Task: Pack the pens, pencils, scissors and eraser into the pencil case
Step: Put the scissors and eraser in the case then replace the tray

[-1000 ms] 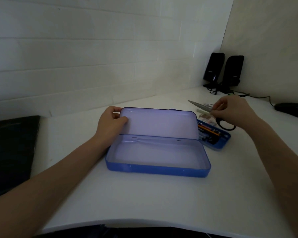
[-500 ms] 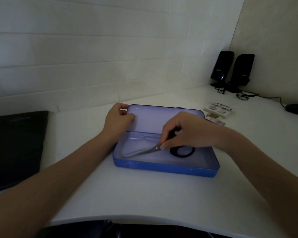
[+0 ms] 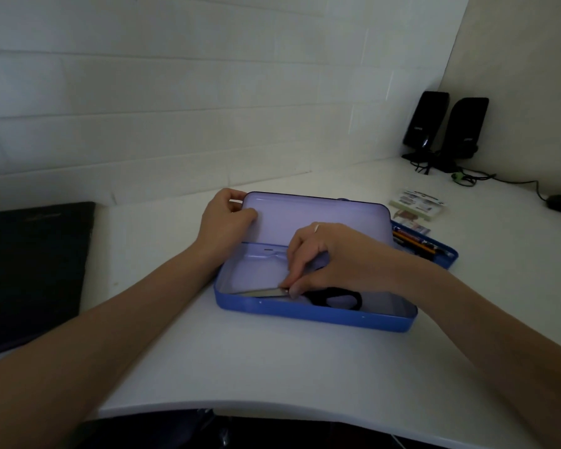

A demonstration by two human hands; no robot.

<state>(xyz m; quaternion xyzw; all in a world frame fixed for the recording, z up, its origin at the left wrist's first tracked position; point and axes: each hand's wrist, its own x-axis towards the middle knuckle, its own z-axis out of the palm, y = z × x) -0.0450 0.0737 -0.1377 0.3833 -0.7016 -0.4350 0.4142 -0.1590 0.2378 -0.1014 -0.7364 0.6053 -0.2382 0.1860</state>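
Fingertips of right hand [image 3: 334,257] pinch black-handled metal scissors [image 3: 305,294] inside open blue tin pencil case [image 3: 314,314]; left hand [image 3: 224,225] grips its raised lid.

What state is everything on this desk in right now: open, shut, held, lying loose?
Case: open, lid up.
Lid: held upright by the left hand.
Scissors: closed, lying in the case along its front wall, right hand on them.
Pencils: loose in a blue tray behind the case.
Laptop: shut.
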